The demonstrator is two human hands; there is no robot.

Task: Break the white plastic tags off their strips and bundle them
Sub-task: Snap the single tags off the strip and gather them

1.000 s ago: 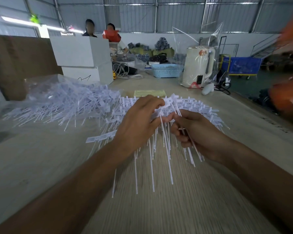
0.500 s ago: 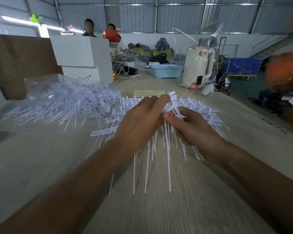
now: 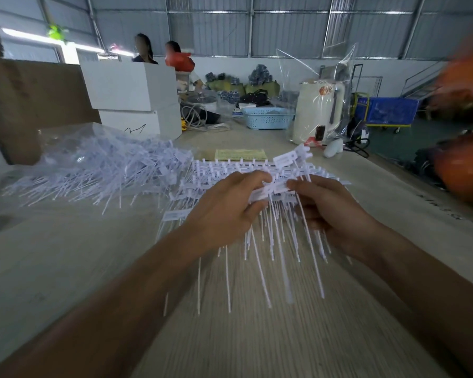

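Both hands work above the middle of the table (image 3: 66, 268), close together. The left hand (image 3: 224, 211) has its fingers curled round a cluster of white tags (image 3: 268, 190), clamping them at their flat heads. The right hand (image 3: 331, 211) pinches the same cluster from the other side, thumb and fingers closed on the heads just beside the left fingertips.

Orientation: the heads form a short row running left to right between the two grips. The thin tails (image 3: 281, 257) hang from that row toward the near edge of the table, fanned and slightly blurred. The long axis of each tag therefore lies across the line joining the hands.

Judgement: a break-off would call for the hands to twist or pull against each other along the head row; both are equally near.

More strips (image 3: 230, 166) lie flat just beyond the hands. A loose heap of tags (image 3: 93, 170) sits toward the far left.
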